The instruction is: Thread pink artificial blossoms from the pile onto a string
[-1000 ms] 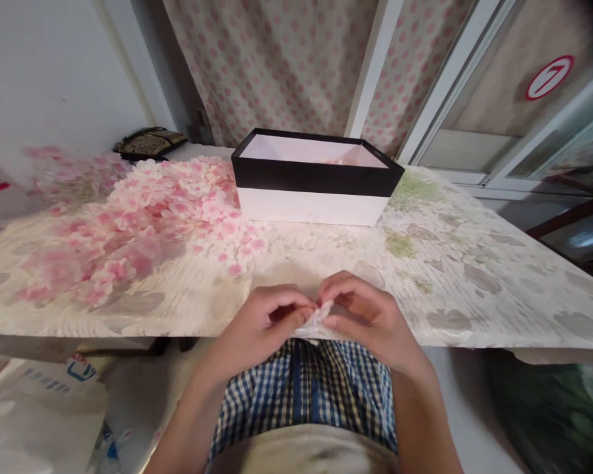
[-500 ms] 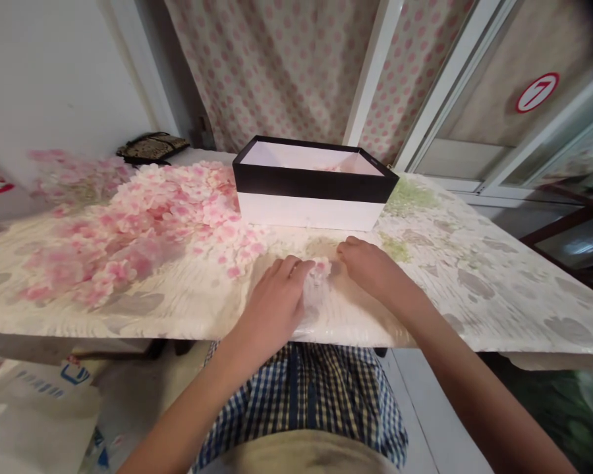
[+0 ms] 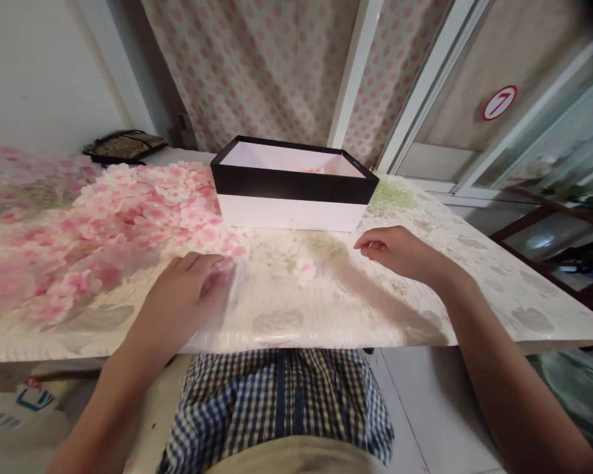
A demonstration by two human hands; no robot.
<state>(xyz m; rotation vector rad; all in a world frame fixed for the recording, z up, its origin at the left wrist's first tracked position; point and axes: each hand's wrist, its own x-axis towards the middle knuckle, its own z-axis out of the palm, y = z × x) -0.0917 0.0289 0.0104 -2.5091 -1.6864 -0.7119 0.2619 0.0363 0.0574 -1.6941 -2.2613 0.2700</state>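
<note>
My left hand (image 3: 180, 296) is low over the table at the right edge of a heap of pink artificial blossoms (image 3: 128, 210). Its fingers are loosely bent and apart, the thumb side smeared by motion, and I see nothing held. My right hand (image 3: 405, 253) hovers above the table in front of a box's right corner, fingers curled loosely with a small gap and nothing visible between them. Between the hands a single pale pink blossom (image 3: 305, 270) lies on the tablecloth. The open black-and-white box (image 3: 291, 212) stands behind it, with some pink showing inside.
A patterned cloth (image 3: 277, 319) covers the table. A dark patterned pouch (image 3: 123, 146) sits at the back left. Behind the box hangs a dotted curtain (image 3: 257, 66). Glass doors bear a round number sign (image 3: 499, 103). A white bag (image 3: 20, 415) is below the table's left side.
Both hands have parted: the left moved left toward the blossom heap, the right moved right. The single blossom, earlier at the left fingers, now lies free on the cloth. The view turned slightly right.
</note>
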